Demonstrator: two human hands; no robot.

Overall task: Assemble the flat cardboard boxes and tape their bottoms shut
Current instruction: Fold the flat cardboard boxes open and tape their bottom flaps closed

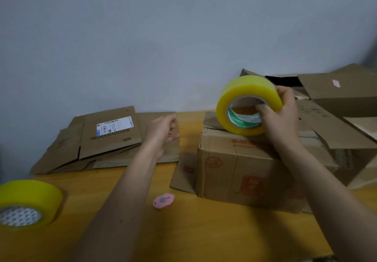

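Right hand [282, 115] grips the tape roll [247, 105] on the assembled box [242, 170]; left hand [165, 128] hovers loosely curled, empty.

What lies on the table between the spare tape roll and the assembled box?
Only the pink cutter lies between the spare tape roll and assembled box, head view.

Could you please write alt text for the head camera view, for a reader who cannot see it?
A person's right hand grips a yellow tape roll above an assembled cardboard box on a wooden table, while the left hand reaches, fingers loosely curled, towards flattened boxes. A second tape roll and a pink cutter lie nearby.
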